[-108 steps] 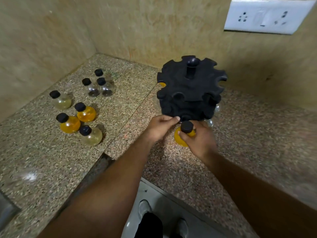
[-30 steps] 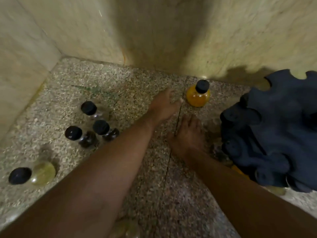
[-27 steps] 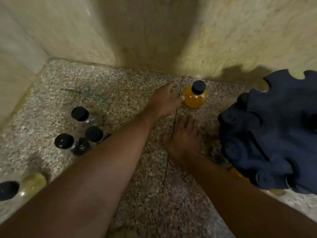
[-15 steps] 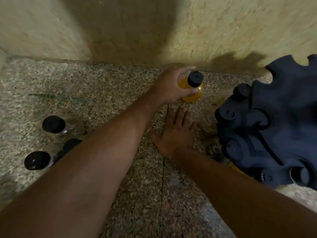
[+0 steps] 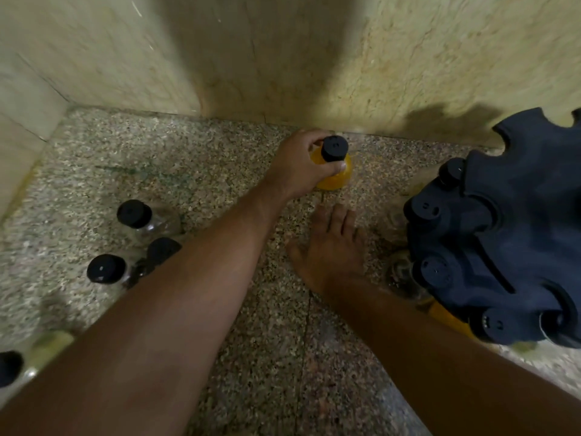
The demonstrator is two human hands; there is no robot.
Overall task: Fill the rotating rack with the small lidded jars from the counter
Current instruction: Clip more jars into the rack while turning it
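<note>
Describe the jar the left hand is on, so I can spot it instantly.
Look where the counter meets the back wall, left of the dark rack. The orange jar stands there alone, gripped by the left hand. The nearby loose jars look clear or dark, not orange.

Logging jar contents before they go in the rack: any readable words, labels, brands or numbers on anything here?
None. The orange jar in the left hand, the clear jars, their black lids and the rack show no legible text.
</note>
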